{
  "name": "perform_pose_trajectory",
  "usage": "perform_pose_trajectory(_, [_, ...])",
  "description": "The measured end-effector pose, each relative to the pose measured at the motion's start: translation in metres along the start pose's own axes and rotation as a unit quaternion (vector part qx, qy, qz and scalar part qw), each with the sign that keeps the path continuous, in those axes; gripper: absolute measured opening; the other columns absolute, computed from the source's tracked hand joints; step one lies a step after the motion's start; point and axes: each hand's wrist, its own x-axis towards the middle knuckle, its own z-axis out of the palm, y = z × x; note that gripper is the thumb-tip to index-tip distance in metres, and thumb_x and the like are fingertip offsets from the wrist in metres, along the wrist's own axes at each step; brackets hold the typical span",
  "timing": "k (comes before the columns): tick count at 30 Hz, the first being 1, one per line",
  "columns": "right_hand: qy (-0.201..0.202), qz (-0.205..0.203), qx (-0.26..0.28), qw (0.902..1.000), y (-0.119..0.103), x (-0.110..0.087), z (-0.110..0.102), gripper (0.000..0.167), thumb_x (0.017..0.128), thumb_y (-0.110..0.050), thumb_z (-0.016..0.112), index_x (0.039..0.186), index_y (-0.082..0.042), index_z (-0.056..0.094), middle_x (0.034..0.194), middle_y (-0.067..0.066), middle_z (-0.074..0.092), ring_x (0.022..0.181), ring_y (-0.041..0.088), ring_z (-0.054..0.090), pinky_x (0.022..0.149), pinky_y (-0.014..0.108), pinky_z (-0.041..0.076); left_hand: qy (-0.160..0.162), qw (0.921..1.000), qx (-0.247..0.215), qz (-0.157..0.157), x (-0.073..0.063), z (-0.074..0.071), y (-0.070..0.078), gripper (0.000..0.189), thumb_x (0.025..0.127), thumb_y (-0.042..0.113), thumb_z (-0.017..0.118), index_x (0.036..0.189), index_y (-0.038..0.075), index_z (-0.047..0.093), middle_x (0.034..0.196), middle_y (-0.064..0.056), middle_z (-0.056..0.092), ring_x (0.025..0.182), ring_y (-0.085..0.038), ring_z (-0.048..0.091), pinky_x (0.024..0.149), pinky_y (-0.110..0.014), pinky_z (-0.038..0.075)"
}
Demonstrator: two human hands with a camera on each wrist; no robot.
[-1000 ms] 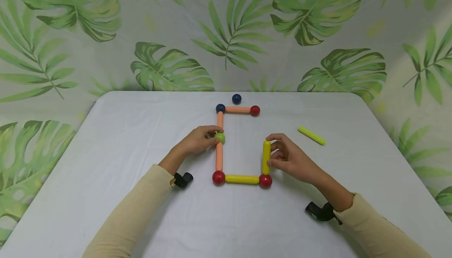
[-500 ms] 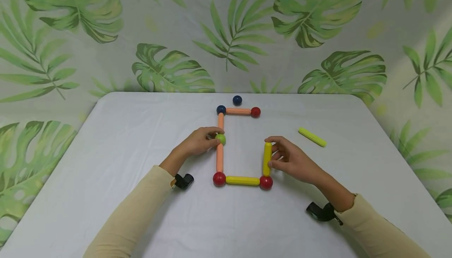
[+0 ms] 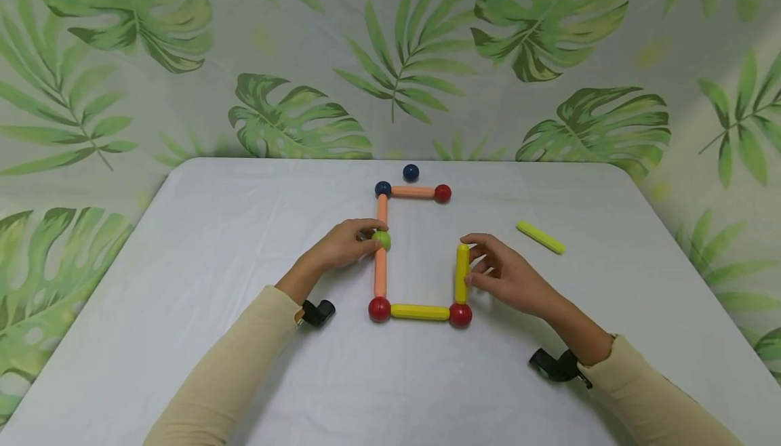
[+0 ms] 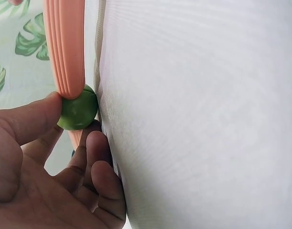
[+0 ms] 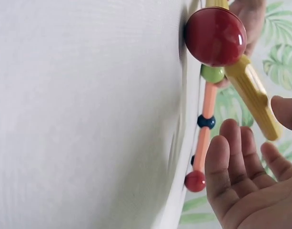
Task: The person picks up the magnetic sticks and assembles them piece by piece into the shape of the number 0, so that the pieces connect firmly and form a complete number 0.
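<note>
My left hand (image 3: 344, 242) pinches a green ball (image 4: 79, 112) between thumb and fingers. Two orange sticks (image 3: 381, 273) meet at this ball, one on the near side and one on the far side. The near one ends at a red ball (image 3: 379, 309), from which a yellow stick (image 3: 419, 312) runs across to another red ball (image 5: 216, 36). A second yellow stick (image 5: 253, 98) rises at a tilt from that ball. Around its free end, my right hand (image 3: 503, 273) has its thumb and index finger, while the other fingers stay off it.
At the far end, a blue ball (image 3: 383, 190) joins another orange stick (image 3: 413, 192) with a red ball (image 3: 442, 193) on its end. A loose blue ball (image 3: 411, 173) lies behind. One yellow-green stick (image 3: 540, 237) lies alone at the right of the white table (image 3: 244, 195).
Both hands stay in nearly the same places. The right thumb and the yellow stick's free end shift very slightly; the rest of the joined pieces look unmoved.
</note>
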Motion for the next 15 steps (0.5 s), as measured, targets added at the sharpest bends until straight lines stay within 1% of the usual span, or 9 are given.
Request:
perform_pose_trajectory(3, [0.010,0.002,-0.007,0.9999,0.003,0.000,-0.003,0.052,0.094,-0.008,0.064,0.142,-0.005,0.043,0.116,0.015,0.062,0.094,0.022,0.064,0.077,0.021,0.055,-0.001,1.0000,-0.002,-0.001,0.000,0.000,0.000,0.039,0.099,0.022,0.057,0.138,0.019,0.058,0.133,-0.015,0.059,0.112,-0.031,0.059,0.082,-0.031,0.052])
perform_pose_trajectory(7, [0.014,0.003,-0.013,0.9998,0.007,-0.001,-0.007,0.049,0.096,-0.011,0.064,0.140,-0.004,0.045,0.117,0.015,0.064,0.093,0.021,0.064,0.076,0.021,0.055,-0.001,1.0000,-0.002,0.000,-0.001,0.000,0.001,0.039,0.099,0.023,0.057,0.138,0.019,0.058,0.133,-0.016,0.059,0.112,-0.030,0.059,0.081,-0.030,0.052])
perform_pose_trajectory(11, [0.013,0.004,-0.023,0.9997,0.009,0.001,-0.010,0.045,0.096,-0.011,0.064,0.138,-0.005,0.048,0.117,0.015,0.064,0.093,0.021,0.064,0.077,0.022,0.054,-0.001,1.0000,0.001,0.001,-0.001,-0.001,0.001,0.039,0.099,0.023,0.057,0.138,0.018,0.058,0.132,-0.016,0.060,0.112,-0.031,0.059,0.082,-0.032,0.052])
perform_pose_trajectory(15, [0.011,0.007,-0.038,0.9992,0.010,0.007,-0.016,0.041,0.097,-0.013,0.063,0.135,-0.006,0.052,0.119,0.015,0.065,0.096,0.021,0.066,0.080,0.023,0.053,-0.001,1.0000,0.004,0.004,-0.001,0.000,0.002,0.039,0.099,0.023,0.057,0.137,0.018,0.058,0.132,-0.016,0.060,0.113,-0.032,0.059,0.083,-0.033,0.052])
